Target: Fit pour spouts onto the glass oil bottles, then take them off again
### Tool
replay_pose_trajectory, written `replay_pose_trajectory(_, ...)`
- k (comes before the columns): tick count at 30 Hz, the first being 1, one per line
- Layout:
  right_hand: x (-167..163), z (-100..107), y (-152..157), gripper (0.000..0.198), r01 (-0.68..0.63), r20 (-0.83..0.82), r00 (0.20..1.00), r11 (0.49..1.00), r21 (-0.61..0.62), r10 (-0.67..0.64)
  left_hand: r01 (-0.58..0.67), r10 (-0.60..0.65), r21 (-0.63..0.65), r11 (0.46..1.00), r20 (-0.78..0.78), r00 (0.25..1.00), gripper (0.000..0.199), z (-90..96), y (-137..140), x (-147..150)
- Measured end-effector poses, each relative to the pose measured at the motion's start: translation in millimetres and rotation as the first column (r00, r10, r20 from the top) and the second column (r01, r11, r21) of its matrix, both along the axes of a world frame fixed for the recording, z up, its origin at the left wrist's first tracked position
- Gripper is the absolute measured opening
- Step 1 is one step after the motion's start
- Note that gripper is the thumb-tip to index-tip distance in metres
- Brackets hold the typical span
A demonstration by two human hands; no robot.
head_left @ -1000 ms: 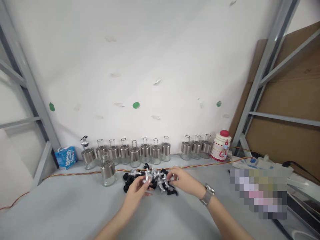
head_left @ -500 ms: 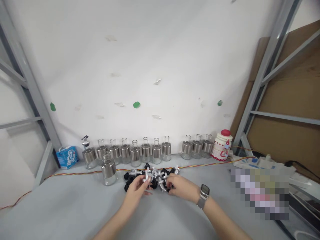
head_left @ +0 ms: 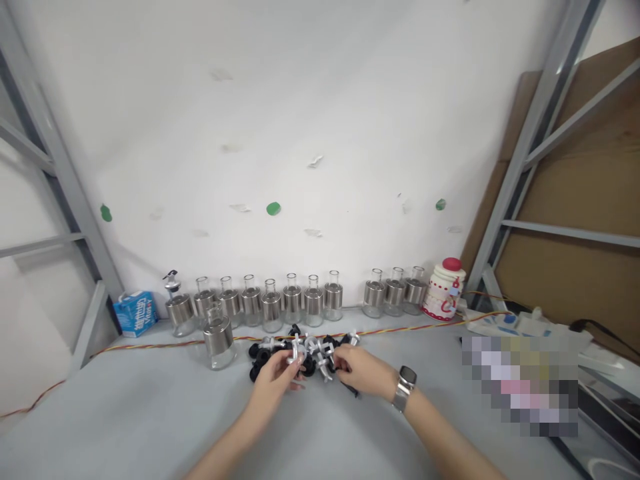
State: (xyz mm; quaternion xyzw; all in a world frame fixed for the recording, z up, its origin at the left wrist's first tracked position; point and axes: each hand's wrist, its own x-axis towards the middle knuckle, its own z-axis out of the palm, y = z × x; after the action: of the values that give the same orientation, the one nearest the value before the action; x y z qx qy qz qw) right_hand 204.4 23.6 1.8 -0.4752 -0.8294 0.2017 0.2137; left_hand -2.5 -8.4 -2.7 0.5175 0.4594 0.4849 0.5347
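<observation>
A small pile of black caps (head_left: 261, 356) and silver-grey spout pieces (head_left: 325, 369) lies at the middle of the grey table. My left hand (head_left: 274, 375), at the pile's left side, is closed with its fingertips pinching a silver-grey spout piece (head_left: 297, 349). At the right edge of the pile my right hand (head_left: 364, 371) is closed, and a thin black piece (head_left: 354, 392) pokes out below its fingers. The rest of that piece is hidden by the hand. One glass bottle with a metal band (head_left: 219, 339) stands upright just left of the pile.
Several similar bottles (head_left: 271, 307) line the white wall; the leftmost bottle (head_left: 179, 312) carries a black-and-silver pourer. A blue carton (head_left: 136, 314) stands left, a red-topped jar (head_left: 444, 292) right. A twisted red-yellow cable (head_left: 395, 331) crosses behind the pile. A blurred-out item (head_left: 520, 383) lies right.
The thin black piece now sticks out below my right hand, where it did not show before. My left hand has barely moved and keeps the spout piece.
</observation>
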Motion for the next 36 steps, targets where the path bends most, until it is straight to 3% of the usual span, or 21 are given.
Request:
replay_pose_trajectory(3, -2.0, 3.5, 2.0, 0.009, 0.017, -0.046, 0.999, 1.0, 0.003, -0.017, 0.008, -0.008, 0.001, 1.0, -0.018, 1.0, 0.038, -1.8, 0.2, -0.3)
replay_pose_trajectory(5, -5.6, 7.3, 2.0, 0.006, 0.011, -0.187, 0.982, 0.999, -0.044, -0.019, 0.029, -0.029, 0.027, 0.999, -0.026, 0.999, 0.038, -4.9, 0.1, -0.1)
replay_pose_trajectory(7, -11.6, 11.3, -0.2, 0.014, -0.039, -0.427, 0.904, 0.987, -0.159, -0.033, 0.063, -0.061, 0.069, 0.996, -0.036, 0.997, 0.037, -8.7, -0.8, 0.9)
replay_pose_trajectory(9, -19.0, 14.3, -4.3, 0.023, -0.116, -0.631, 0.772, 0.958, -0.263, -0.08, 0.107, -0.103, 0.108, 0.988, -0.047, 0.994, 0.035, -11.7, -2.5, 2.5)
replay_pose_trajectory(12, -28.8, 15.9, -10.7, 0.028, -0.171, -0.741, 0.659, 0.934, -0.314, -0.129, 0.171, -0.164, 0.14, 0.975, -0.06, 0.985, 0.033, -13.4, -5.9, 5.0)
replay_pose_trajectory(16, -33.5, 13.9, -13.4, 0.027, -0.17, -0.771, 0.621, 0.937, -0.306, -0.139, 0.187, -0.177, 0.156, 0.97, -0.076, 0.981, 0.034, -13.0, -8.2, 5.9)
replay_pose_trajectory(36, -30.5, 16.0, -14.3, 0.028, -0.213, -0.737, 0.661, 0.906, -0.365, -0.142, 0.175, -0.161, 0.191, 0.966, -0.085, 0.983, 0.034, -12.9, -6.8, 1.5)
